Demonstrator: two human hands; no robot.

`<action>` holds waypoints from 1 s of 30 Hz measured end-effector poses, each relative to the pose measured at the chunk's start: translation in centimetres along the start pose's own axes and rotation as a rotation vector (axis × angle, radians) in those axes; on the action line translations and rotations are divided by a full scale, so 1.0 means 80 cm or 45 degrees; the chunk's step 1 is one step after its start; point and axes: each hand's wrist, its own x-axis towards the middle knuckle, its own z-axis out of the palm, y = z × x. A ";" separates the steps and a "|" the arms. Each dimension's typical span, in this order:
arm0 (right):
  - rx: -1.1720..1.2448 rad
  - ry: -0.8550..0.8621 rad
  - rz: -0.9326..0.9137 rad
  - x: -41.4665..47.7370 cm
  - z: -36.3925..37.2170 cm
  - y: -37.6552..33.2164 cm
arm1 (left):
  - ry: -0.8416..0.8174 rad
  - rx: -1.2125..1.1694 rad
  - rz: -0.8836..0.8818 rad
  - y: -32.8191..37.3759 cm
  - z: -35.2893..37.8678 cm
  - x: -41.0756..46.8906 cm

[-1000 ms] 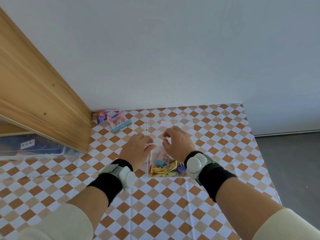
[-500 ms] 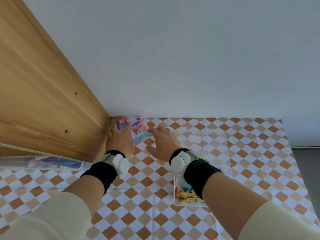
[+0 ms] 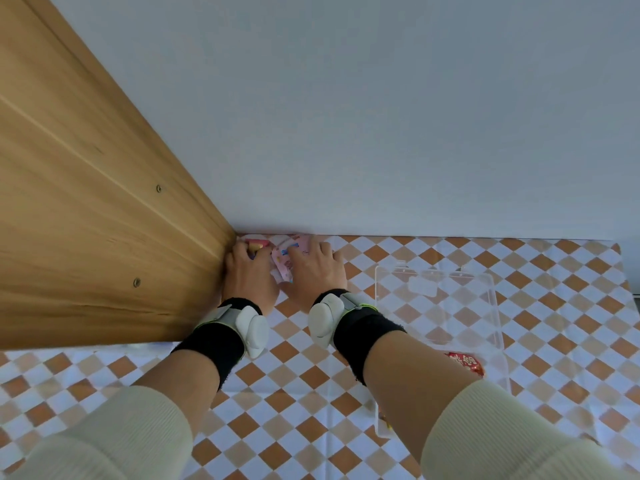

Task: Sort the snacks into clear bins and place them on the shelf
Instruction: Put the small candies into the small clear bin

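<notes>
Pink wrapper under my right hand [image 3: 313, 271]: my fingers are spread flat over the pink snack packet [image 3: 284, 261], which lies at the far edge of the tabletop [image 3: 301, 427] just beside the wall [image 3: 381, 116]. I am pressing on it rather than pinching, and I cannot tell whether any fingertip has got under its edge. My left hand [image 3: 247, 275] is curled into the far left corner, where the wooden shelf side [image 3: 97, 220] meets the wall, over a small red snack [image 3: 258, 244]; whether my fingers have closed on it is hidden by my knuckles. Both pieces sit tucked deep in that corner, so I judge each hand has to drag or scoop its snack clear before lifting. The clear bin [image 3: 491, 306] stands near my right forearm, toward the right edge, with a red packet [image 3: 465, 363] in its near end, close enough to drop these in.
</notes>
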 end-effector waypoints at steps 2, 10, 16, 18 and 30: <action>0.009 0.012 0.014 -0.003 0.002 -0.002 | 0.009 -0.076 -0.004 -0.002 0.002 -0.006; 0.423 -0.060 -0.103 -0.047 -0.015 0.028 | 0.037 -0.189 0.003 0.007 -0.001 -0.063; 0.631 0.106 -0.013 -0.108 -0.049 0.071 | 0.066 -0.192 0.094 0.055 0.002 -0.125; 0.661 0.138 0.037 -0.140 -0.064 0.099 | 0.108 -0.223 0.177 0.084 0.004 -0.157; 0.689 0.122 0.290 -0.288 -0.063 0.235 | 0.036 -0.190 0.489 0.187 0.052 -0.285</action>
